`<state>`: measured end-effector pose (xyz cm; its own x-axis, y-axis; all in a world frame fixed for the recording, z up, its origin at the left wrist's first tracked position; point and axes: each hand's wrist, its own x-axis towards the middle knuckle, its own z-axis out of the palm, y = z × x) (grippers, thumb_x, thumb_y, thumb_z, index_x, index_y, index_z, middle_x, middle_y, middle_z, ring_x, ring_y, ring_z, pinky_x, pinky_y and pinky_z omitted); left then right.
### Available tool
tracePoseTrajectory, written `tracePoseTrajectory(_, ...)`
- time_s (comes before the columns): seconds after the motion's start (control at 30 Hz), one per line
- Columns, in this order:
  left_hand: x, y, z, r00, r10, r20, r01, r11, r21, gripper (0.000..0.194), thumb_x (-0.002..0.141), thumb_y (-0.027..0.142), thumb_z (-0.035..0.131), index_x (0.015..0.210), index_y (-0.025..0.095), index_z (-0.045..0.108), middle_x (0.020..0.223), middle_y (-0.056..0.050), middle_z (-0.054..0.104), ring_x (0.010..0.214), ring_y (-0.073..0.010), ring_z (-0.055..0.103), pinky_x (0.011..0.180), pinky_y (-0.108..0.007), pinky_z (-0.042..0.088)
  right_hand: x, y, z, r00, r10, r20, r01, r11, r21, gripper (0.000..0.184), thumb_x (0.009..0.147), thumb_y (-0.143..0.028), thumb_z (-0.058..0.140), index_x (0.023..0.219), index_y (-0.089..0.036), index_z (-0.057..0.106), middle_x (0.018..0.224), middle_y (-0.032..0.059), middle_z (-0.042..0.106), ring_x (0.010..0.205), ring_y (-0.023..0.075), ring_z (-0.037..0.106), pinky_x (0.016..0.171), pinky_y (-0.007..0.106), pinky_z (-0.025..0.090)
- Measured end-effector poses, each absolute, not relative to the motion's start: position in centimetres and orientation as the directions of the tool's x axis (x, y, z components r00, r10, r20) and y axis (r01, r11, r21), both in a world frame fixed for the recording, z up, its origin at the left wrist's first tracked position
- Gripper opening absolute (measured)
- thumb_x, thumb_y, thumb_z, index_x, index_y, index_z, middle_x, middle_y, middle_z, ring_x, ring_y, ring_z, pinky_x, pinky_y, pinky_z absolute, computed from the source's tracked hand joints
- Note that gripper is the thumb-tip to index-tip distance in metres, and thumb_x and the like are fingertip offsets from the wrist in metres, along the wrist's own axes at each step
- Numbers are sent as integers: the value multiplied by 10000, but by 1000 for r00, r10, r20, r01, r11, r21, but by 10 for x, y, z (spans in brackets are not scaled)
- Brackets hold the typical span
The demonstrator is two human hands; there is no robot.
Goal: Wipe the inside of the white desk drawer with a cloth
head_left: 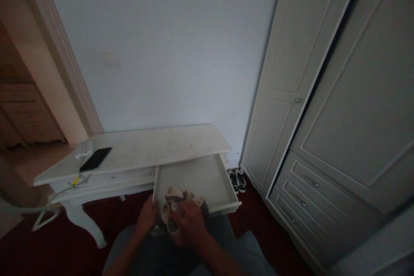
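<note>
In the head view, a white table stands against the wall, its drawer pulled out towards the person. A dark phone lies slantwise on the tabletop's left part, beside a whitish item too blurred to name. A thin cable with a yellow tag runs near the phone. Black-and-white shoes sit on the dark red floor between drawer and wardrobe. The drawer's front crosses close to the person's knees; its left side wall rises beside the left hand.

The beige and brown cloth bundle is at the drawer's front left corner. Its round, cuff-like openings face mostly upward; crumpled and partly covered, it shows no clear long axis. The right hand is closed on it, fingers curled over the folds. The left hand is at its left, by the drawer's side; whether its fingers grip anything cannot be told.
</note>
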<state>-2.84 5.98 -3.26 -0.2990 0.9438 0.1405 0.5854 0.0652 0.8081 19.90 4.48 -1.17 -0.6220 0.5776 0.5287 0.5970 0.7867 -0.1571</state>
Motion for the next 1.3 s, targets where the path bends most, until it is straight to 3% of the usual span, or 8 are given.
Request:
tracePoseTrajectory(0.13,-29,61,-36,-290,942,170,578,31,815,563,852,534,426,1192,155,668,1235,-147,745,1203,-322,689,1081,-447,522,201,50,-13,-693,484,534,524,847,-88,503,795,-615,715,1168,-282,659,1060,76,640,973,286,580,919,454,475)
tracePoseTrajectory(0.23,-29,65,-40,-360,923,132,592,117,797,559,862,459,377,1182,103,665,1239,-198,733,1238,-336,667,1131,-470,477,266,62,-13,-626,595,505,628,768,-126,469,821,-576,714,1181,-279,669,1156,101,634,1060,304,572,956,446,463)
tracePoseTrajectory(0.4,-30,69,-44,-366,924,110,581,135,803,514,871,384,372,1212,108,640,1295,-195,712,1286,-311,637,1167,-445,438,383,79,-3,-358,783,509,849,500,-172,362,873,-403,679,1202,-254,696,1201,147,633,1095,333,591,928,452,500)
tracePoseTrajectory(0.57,-30,69,-42,-369,924,103,596,150,789,484,875,380,375,1200,131,634,1250,-174,728,1221,-312,671,1140,-455,468,401,96,13,77,821,565,923,156,-353,340,930,-356,610,1236,-232,690,1341,167,586,1178,345,596,976,468,509)
tracePoseTrajectory(0.73,-33,69,-45,-377,923,84,611,180,771,471,879,374,374,1212,145,617,1224,-161,734,1249,-307,659,1144,-448,467,364,143,43,-58,946,318,936,162,-312,433,906,-315,696,1328,-230,654,1406,160,579,1206,302,617,975,378,487)
tracePoseTrajectory(0.93,-33,69,-52,-391,916,88,596,180,783,513,894,421,335,1229,144,609,1281,-177,714,1276,-311,647,1178,-462,434,339,214,76,22,947,321,932,96,-349,395,1085,-304,421,1374,-87,579,1265,147,609,1136,240,645,928,339,470)
tracePoseTrajectory(1.07,-32,71,-52,-400,910,110,596,167,785,485,884,388,353,1205,141,618,1258,-177,726,1253,-308,661,1162,-461,452,340,221,84,-28,955,295,927,136,-350,368,1112,-309,391,1353,-116,591,1260,104,631,1095,221,657,938,384,498)
tracePoseTrajectory(1.3,-30,75,-52,-385,920,76,624,199,756,459,917,305,344,1249,127,607,1265,-165,718,1285,-275,642,1165,-403,443,394,151,72,-335,940,65,884,338,-324,341,867,-324,695,1182,-203,744,1189,97,748,1075,264,692,928,324,490)
